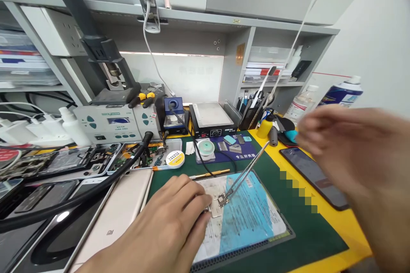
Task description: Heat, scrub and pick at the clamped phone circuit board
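Note:
My left hand [177, 217] is closed, thumb and fingertips together at a small metal holder [217, 211] on the pad. The fingers hide part of the holder. A small circuit piece [222, 199] sits at its right end. Metal tweezers [246, 172] lean up and to the right, their tips at this piece, with no hand on them. Under these lies a worn blue-and-white work pad [253, 217]. My right hand [339, 149] is raised at the right above a dark phone [314, 175], apart from the tweezers. Motion smears its fingers.
A hot plate [213, 119] and a rework station [117, 121] stand at the back. Solder wire [205, 148] lies before them. Phones, one a white Xiaomi [118, 217], crowd the left under a black hose [96, 194]. Bottles and a spray can [341, 91] stand back right.

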`<state>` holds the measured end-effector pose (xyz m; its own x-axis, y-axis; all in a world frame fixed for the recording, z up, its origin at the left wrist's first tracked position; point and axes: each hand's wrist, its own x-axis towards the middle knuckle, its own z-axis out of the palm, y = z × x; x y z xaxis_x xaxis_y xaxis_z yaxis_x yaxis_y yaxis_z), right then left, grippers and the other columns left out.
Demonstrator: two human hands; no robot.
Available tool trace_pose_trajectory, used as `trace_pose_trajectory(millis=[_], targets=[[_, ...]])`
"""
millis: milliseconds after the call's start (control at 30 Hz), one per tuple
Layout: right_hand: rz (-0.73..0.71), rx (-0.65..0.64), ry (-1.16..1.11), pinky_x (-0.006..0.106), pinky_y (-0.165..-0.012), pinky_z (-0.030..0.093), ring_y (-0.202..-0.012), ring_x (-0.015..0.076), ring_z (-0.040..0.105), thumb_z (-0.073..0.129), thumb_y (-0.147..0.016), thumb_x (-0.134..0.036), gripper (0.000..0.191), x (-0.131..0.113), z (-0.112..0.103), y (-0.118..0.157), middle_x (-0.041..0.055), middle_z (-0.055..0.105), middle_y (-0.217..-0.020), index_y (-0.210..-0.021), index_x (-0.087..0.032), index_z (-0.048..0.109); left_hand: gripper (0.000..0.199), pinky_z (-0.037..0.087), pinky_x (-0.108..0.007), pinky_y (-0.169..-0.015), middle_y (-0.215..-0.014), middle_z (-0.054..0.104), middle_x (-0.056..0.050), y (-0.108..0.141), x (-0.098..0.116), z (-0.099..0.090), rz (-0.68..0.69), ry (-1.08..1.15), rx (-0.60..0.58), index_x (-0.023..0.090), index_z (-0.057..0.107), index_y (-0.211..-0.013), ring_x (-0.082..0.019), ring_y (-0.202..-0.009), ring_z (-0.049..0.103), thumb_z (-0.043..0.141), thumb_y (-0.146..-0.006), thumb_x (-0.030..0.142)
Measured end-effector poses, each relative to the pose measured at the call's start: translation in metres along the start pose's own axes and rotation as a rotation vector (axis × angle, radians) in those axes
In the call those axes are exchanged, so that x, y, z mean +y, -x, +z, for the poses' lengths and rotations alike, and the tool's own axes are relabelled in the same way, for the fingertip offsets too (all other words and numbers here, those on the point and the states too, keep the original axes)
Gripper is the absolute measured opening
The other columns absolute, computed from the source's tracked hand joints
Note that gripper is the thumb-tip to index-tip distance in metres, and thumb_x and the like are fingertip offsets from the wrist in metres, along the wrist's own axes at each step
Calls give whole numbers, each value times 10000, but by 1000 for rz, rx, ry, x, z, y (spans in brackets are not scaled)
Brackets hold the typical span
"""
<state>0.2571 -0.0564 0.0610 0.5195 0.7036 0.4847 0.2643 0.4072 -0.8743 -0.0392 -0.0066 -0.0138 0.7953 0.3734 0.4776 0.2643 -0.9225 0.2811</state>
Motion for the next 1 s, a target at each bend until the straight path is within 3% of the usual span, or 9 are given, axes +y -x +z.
trace_pose_trajectory(millis=[67,100,167,233,333,433,733,1000], targets=[[235,-182,125,252,-419,340,-496,114,467,736,-805,-245,148,16,11,-16,34,607,-624,-680,-168,723,147,573,-397,-807,-994,681,-81,-1,0,1,8,-9,0,158,667,-1050,-229,-917,611,533,-998,130],[342,-304,264,246,-427,339,-498,111,460,771,-748,-221,90,25,16,-23,27,611,-608,-695,-154,745,151,574,-393,-801,-988,683,-80,-1,0,1,14,-13,5,159,668,-1056,-229,-911,612,533,-997,129],[328,-612,494,243,-481,376,-554,122,496,772,-772,-260,105,43,25,-34,13,639,-638,-752,-157,771,156,575,-383,-799,-986,686,-79,-2,-1,2,24,-18,13,158,668,-1073,-226,-907,615,536,-996,129],[273,-897,533,250,-551,427,-620,134,550,727,-830,-279,149,58,31,-39,19,671,-683,-789,-147,781,157,574,-372,-798,-985,688,-78,-1,-2,3,29,-14,16,155,670,-1077,-222,-903,615,539,-994,128],[205,-1137,576,232,-536,396,-600,120,537,740,-851,-324,217,73,39,-42,5,649,-661,-905,-120,794,159,571,-364,-810,-997,689,-77,1,-3,3,21,-16,5,151,673,-1093,-219,-908,614,554,-989,129],[224,-1290,571,223,-501,371,-565,119,536,790,-815,-418,325,82,49,-41,-1,647,-630,-948,-121,796,155,565,-359,-812,-1009,687,-73,2,-3,2,12,-22,5,154,671,-1101,-218,-909,612,563,-991,139],[205,-1320,630,223,-502,385,-553,120,539,691,-824,-272,182,87,57,-32,18,674,-636,-834,-115,783,126,564,-365,-790,-956,685,-57,2,-5,4,10,-33,8,160,670,-1016,-215,-881,610,551,-988,130],[302,-1334,611,203,-470,315,-503,81,387,721,-756,-216,84,88,58,-36,-69,482,-523,-780,-136,733,132,557,-377,-780,-978,691,-61,-1,-2,4,18,-29,30,164,677,-1037,-222,-886,610,554,-991,156]])
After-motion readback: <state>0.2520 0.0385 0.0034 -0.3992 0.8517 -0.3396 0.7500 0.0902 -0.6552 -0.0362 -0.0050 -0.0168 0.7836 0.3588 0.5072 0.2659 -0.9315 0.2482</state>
